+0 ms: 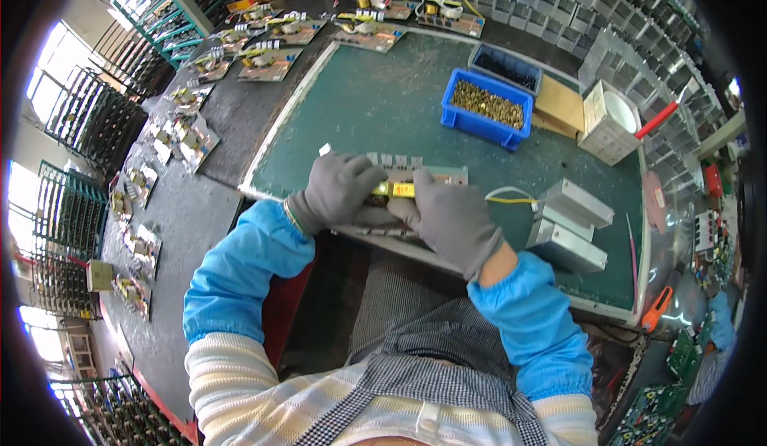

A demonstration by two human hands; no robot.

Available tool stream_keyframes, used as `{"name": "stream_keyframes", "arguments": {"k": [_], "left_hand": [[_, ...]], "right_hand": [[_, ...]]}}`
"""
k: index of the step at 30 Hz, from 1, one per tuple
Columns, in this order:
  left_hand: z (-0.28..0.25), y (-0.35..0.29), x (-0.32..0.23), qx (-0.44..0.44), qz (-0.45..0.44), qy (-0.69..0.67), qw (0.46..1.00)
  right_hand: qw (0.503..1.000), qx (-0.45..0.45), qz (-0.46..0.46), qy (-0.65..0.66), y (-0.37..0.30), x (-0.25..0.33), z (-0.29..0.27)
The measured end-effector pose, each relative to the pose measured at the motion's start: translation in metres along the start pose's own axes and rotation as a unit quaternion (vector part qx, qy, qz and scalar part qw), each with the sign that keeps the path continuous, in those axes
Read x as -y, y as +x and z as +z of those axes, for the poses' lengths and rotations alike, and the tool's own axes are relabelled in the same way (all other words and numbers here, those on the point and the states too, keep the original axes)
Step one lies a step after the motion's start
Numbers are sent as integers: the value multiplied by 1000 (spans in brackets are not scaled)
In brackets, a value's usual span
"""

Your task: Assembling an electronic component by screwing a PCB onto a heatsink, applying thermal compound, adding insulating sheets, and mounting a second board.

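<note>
Both my hands wear grey gloves and meet over a circuit board [457, 176] near the front edge of the green work mat. Between them sits a yellow-taped transformer [402, 190], partly covered by my fingers. My left hand [339, 190] is closed at its left side, fingers curled. From the right, my right hand [455, 214] grips it with thumb and fingers. A row of silvery metal tabs shows along the board's far side. The rest of the board lies hidden under the gloves.
A blue bin [486, 109] of brass-coloured small parts stands ahead, with a grey-blue bin [505, 69] of dark pieces behind it. Metal housings [569, 226] with a yellow-green wire lie right. Several assembled boards [268, 63] line the dark bench. An orange-handled cutter [657, 309] rests at right.
</note>
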State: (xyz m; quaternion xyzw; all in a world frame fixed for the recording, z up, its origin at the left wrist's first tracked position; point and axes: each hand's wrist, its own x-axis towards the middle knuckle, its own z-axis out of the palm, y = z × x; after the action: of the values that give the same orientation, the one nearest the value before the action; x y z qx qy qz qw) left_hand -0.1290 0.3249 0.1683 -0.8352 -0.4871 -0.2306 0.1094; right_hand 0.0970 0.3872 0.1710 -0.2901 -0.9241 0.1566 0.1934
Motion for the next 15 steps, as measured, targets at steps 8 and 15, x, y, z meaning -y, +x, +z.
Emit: {"name": "stream_keyframes", "arguments": {"k": [8,15], "left_hand": [[2,5,1,-3,26,-34,999],[-17,3,-5,25,-26,-117,992]], "right_hand": [[999,18,2,-45,-5,0,-4],[999,36,2,-18,4,0,-17]]}}
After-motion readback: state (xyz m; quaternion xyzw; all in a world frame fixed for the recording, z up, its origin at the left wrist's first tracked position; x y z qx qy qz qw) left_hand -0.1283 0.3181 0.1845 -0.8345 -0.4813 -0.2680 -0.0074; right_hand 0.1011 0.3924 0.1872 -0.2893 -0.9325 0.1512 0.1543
